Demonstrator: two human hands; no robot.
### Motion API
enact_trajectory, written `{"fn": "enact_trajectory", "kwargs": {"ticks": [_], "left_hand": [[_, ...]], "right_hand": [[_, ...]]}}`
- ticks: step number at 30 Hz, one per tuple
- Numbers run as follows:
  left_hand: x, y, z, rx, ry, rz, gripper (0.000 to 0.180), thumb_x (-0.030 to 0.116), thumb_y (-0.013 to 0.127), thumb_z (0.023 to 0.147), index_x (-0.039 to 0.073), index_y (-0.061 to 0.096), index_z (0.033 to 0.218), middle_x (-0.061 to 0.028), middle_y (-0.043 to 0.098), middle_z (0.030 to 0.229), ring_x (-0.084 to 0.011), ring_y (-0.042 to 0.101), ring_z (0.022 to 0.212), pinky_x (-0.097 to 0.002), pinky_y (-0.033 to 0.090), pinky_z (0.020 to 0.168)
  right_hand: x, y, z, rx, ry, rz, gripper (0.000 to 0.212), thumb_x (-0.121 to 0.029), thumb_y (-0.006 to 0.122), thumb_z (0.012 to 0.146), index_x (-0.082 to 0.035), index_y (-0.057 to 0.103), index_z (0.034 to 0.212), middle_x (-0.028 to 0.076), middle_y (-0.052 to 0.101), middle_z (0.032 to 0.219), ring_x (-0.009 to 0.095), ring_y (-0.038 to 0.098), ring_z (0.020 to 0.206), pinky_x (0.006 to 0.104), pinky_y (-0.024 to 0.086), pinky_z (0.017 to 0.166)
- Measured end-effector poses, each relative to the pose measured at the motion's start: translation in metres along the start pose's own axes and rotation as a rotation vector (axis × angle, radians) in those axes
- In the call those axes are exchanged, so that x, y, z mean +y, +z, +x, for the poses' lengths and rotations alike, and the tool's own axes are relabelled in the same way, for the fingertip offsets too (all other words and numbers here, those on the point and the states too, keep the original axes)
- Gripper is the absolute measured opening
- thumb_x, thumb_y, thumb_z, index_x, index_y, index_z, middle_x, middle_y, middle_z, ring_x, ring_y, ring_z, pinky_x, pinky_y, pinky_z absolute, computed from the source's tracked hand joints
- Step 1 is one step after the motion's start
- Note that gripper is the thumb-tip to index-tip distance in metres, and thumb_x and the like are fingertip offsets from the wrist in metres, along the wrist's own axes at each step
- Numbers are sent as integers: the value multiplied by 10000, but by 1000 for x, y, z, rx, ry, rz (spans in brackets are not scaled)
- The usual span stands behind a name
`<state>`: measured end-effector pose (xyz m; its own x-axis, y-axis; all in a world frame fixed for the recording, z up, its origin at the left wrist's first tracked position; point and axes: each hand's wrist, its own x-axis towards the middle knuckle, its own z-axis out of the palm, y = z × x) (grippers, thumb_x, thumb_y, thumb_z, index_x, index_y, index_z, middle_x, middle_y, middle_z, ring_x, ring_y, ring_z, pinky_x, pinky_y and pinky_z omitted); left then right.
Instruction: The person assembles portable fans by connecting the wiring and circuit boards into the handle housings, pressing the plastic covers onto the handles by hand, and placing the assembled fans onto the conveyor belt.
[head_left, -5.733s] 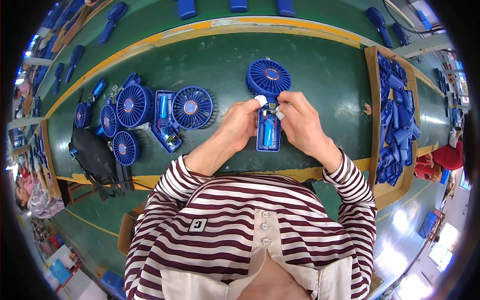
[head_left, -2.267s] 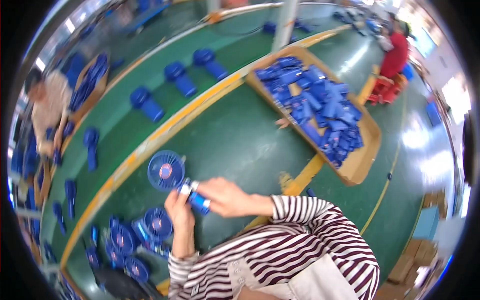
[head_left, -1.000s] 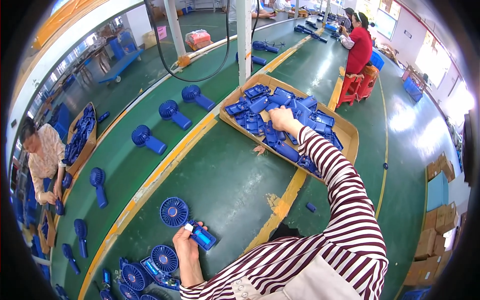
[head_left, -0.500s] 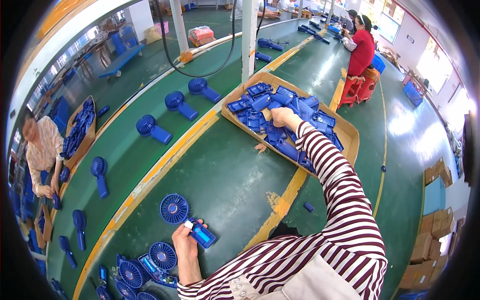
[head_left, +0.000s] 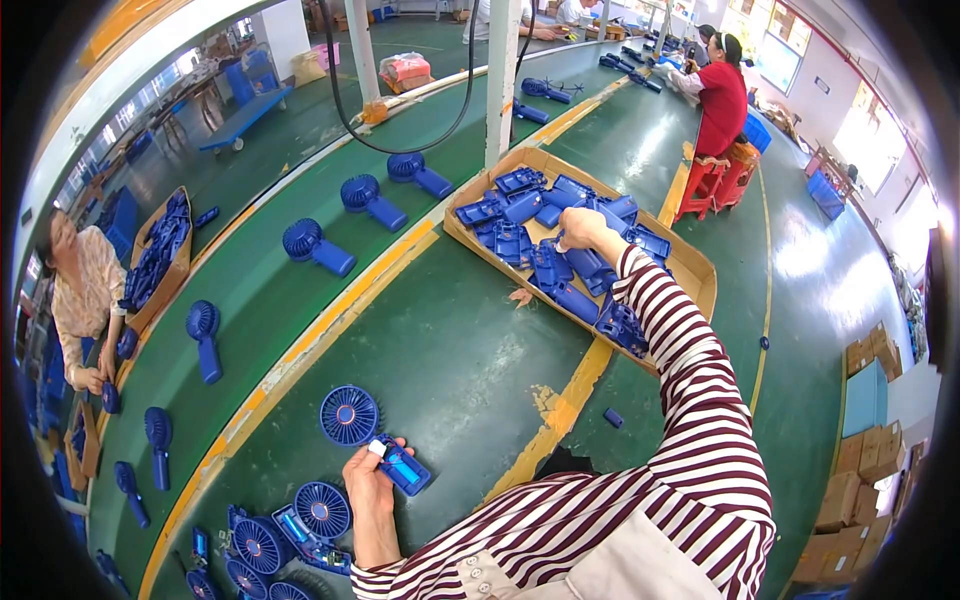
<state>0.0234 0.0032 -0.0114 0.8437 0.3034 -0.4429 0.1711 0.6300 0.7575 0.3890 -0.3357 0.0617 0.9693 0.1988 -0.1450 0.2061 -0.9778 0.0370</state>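
Note:
My left hand (head_left: pixel 370 488) is closed round an opened blue fan handle (head_left: pixel 408 472) with a bright blue cylindrical cell inside and a white piece at its top. Just beyond it lies a round blue fan head (head_left: pixel 349 415); whether the two are joined I cannot tell. My right hand (head_left: pixel 590 232) reaches into a shallow cardboard tray (head_left: pixel 690 285) heaped with blue plastic handle shells (head_left: pixel 512 242). Its fingers are drawn together and point down among the shells, and what they grip is hidden. Several fan heads with open handles (head_left: pixel 258 545) are clustered left of my left hand.
Assembled blue handheld fans (head_left: pixel 318 248) lie on the green conveyor belt (head_left: pixel 260 320) to the left. A white post (head_left: pixel 500 90) rises behind the tray. One person (head_left: pixel 85 290) works across the belt; another in red (head_left: pixel 722 105) sits farther along. A small blue part (head_left: pixel 614 418) lies near my right elbow.
My right hand has shifted slightly right within the tray, among the shells. The fans on the belt have moved away from me, up and rightward. My left hand keeps its hold.

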Motion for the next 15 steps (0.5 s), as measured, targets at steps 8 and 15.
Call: {"fn": "enact_trajectory", "kwargs": {"ticks": [8, 15], "left_hand": [[-1, -1, -5, 3, 31, -18, 199, 73, 496, 822, -88, 524, 936, -222, 600, 900, -325, 609, 780, -404, 512, 726], [5, -1, -15, -20, 105, -89, 288, 97, 527, 825, -70, 497, 1058, -236, 573, 1039, -326, 601, 863, -408, 490, 781]], "right_hand": [[-56, -34, -45, 577, -224, 276, 206, -197, 570, 747, -37, 595, 876, 192, 615, 769, 338, 604, 761, 420, 475, 684], [-157, -24, -113, -266, -566, 1325, 284, -193, 550, 844, -24, 588, 1069, -6, 604, 844, 52, 485, 683, 196, 387, 586]]}}
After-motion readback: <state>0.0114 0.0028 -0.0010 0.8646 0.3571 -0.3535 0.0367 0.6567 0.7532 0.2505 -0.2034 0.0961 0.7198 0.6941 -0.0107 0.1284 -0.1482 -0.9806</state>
